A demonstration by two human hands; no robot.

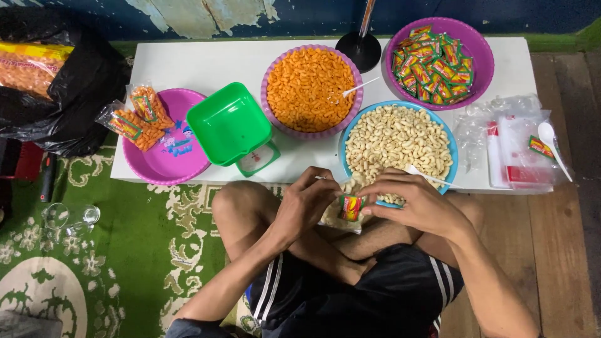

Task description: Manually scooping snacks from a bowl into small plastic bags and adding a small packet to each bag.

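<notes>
Over green rug (125, 250), snack bag (343, 209) between both hands' fingers (369, 199)

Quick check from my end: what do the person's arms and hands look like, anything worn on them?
Both arms are bare to above the elbow, with no sleeves in view. The left hand and right hand wear no gloves, and no rings, watch or bands show.

Two filled clear snack bags (134, 116) lie in the pink tray; red-green sachets (433, 64) fill the purple bowl.
</notes>
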